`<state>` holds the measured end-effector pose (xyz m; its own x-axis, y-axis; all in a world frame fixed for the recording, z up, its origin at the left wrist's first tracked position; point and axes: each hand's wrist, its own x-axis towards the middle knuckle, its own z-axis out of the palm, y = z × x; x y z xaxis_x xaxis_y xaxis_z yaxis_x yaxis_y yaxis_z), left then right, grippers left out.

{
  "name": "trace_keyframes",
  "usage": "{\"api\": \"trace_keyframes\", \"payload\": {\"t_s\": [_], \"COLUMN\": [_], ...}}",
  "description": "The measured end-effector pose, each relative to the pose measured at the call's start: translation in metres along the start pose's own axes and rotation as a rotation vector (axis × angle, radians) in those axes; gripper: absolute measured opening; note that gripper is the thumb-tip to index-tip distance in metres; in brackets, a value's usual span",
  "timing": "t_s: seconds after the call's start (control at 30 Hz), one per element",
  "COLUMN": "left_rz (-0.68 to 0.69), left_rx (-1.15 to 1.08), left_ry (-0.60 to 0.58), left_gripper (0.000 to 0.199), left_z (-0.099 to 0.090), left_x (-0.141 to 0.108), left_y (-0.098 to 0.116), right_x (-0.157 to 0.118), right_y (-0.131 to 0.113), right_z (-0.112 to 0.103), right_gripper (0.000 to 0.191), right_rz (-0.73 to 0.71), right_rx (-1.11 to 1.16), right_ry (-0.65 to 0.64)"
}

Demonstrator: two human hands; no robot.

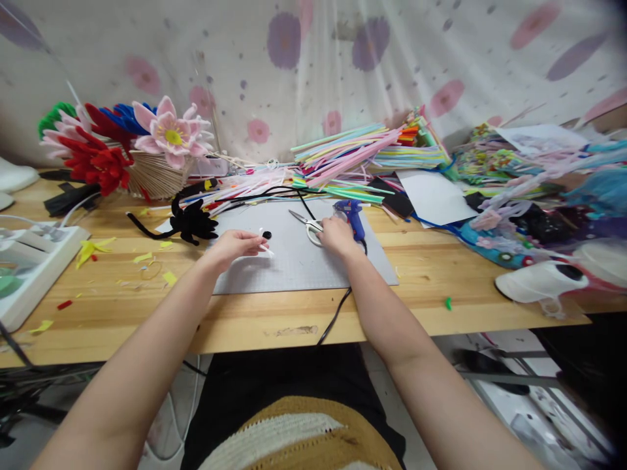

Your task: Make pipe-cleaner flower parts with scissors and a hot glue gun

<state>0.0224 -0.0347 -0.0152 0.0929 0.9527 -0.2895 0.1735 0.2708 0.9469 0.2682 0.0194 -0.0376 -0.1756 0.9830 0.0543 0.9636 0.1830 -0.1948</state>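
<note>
Left hand (240,245): closed, pinching a thin white strip (268,250) between thumb and fingers, above the gray mat (294,277).
Small black roll (267,235): just past the left fingertips; cannot tell if held or lying on the mat.
Right hand (336,234): curled over the handles of the scissors (309,222); cannot tell if gripping tight.
Scissor blades: pointing away and to the left, over the mat.
Glue gun (353,219): blue, just beside the right hand.
Black fuzzy flower (193,220): at the mat's left edge, with a bent stem.
Fuzzy sticks (343,153): many colors, piled up behind the mat.
Big fuzzy flowers (172,134): red, pink and blue, at the back left.
</note>
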Motion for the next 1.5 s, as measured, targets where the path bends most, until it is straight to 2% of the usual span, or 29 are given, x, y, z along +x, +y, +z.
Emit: {"api": "trace_keyframes", "payload": {"t_s": [0.1, 0.2, 0.3, 0.37, 0.5, 0.6, 0.8, 0.93, 1.1, 1.5], "left_rz": [0.040, 0.085, 0.100, 0.072, -0.074, -0.141, -0.154, -0.090, -0.033, 0.009], "left_rx": [0.093, 0.206, 0.209, 0.114, -0.178, -0.299, -0.280, -0.193, -0.139, -0.088], "left_ry": [0.113, 0.224, 0.243, 0.210, 0.099, 0.078, 0.158, 0.181, 0.172, 0.208], "left_gripper": [0.025, 0.017, 0.015, 0.013, 0.012, 0.009, 0.007, 0.009, 0.013, 0.023], "left_z": [-0.005, -0.008, -0.007, -0.006, -0.009, -0.015, -0.018, -0.015, -0.013, -0.016], "left_x": [-0.001, -0.003, -0.004, -0.003, 0.005, 0.013, 0.018, 0.015, 0.014, 0.012], "left_y": [-0.001, -0.004, -0.006, -0.007, -0.010, -0.016, -0.017, -0.014, -0.014, -0.012], "right_x": [-0.002, -0.005, -0.007, -0.006, -0.004, -0.005, -0.007, -0.005, -0.002, -0.003], "right_y": [0.006, 0.012, 0.011, 0.005, -0.014, -0.029, -0.038, -0.035, -0.035, -0.035], "right_z": [-0.008, -0.016, -0.015, -0.007, 0.017, 0.027, 0.020, 0.018, 0.020, 0.017], "right_gripper": [0.022, 0.017, 0.017, 0.023, 0.043, 0.059, 0.081, 0.087, 0.086, 0.082], "right_rz": [0.040, 0.044, 0.002, -0.005, -0.092, -0.211, -0.295, -0.308, -0.306, -0.273], "right_rx": [0.319, 0.975, 1.539, 1.691, 1.734, 1.734, 1.581, 1.515, 1.509, 1.504], "right_ry": [-0.061, -0.262, -0.483, -0.573, -0.756, -0.850, -1.081, -1.187, -1.235, -1.242]}}
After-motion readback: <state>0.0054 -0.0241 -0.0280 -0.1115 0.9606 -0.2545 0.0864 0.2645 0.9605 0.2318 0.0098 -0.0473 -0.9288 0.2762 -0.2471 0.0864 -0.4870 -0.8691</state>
